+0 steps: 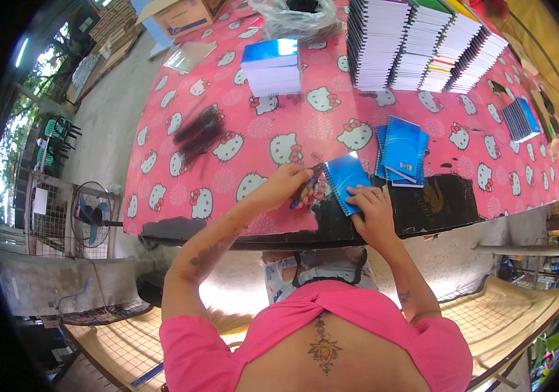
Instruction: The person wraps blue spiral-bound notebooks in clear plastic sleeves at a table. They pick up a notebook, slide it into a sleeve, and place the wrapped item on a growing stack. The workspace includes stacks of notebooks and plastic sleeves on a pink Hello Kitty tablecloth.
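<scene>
A blue spiral notebook (346,178) lies tilted at the near edge of the table, its coil along the left side. My right hand (372,208) grips its lower right part, fingers on the cover. My left hand (287,183) is closed around a small hand tool with blue handles (295,201), which looks like pliers. The tool's dark end is close to the notebook's coiled edge; my fingers partly hide it. Just right of the notebook, several blue spiral notebooks (402,149) lie in a loose pile.
Tall stacks of spiral notebooks (384,46) stand at the far right, a stack of blue-covered pads (271,68) at far centre. Thin black strands (197,134) lie leftward on the pink table cover (318,124). More notebooks (520,121) sit right; a fan (93,214) stands beyond the left edge.
</scene>
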A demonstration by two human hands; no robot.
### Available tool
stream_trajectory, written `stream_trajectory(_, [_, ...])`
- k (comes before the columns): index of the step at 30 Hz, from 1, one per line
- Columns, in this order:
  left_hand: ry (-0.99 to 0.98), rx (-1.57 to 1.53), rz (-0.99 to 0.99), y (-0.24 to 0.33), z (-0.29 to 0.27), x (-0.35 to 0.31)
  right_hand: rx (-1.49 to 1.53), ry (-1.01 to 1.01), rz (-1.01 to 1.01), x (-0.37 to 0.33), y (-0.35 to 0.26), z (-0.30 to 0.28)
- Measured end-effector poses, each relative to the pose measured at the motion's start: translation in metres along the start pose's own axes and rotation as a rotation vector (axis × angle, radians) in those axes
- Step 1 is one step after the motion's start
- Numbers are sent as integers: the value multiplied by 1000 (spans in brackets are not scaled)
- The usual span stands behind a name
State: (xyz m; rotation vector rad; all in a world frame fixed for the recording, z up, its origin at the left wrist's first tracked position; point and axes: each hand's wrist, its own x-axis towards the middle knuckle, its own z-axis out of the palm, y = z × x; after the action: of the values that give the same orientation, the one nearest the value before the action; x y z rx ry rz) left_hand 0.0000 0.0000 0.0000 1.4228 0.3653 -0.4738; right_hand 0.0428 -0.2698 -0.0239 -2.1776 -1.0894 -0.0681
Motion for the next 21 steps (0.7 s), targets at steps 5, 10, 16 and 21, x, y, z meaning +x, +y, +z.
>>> stream_trajectory(5, [19, -120, -69, 17, -7, -20, 27, 51, -6, 8, -11, 12])
stream_trajectory(10, [40, 116, -78, 16, -8, -21, 22, 43, -8, 2, -9, 7])
stream_trajectory(16, [370, 1290, 518, 14, 4, -18, 0, 54, -13, -1, -5, 3])
stream_trajectory(21, [285, 1133, 400, 19, 1, -16, 3, 36, -9, 0, -4, 0])
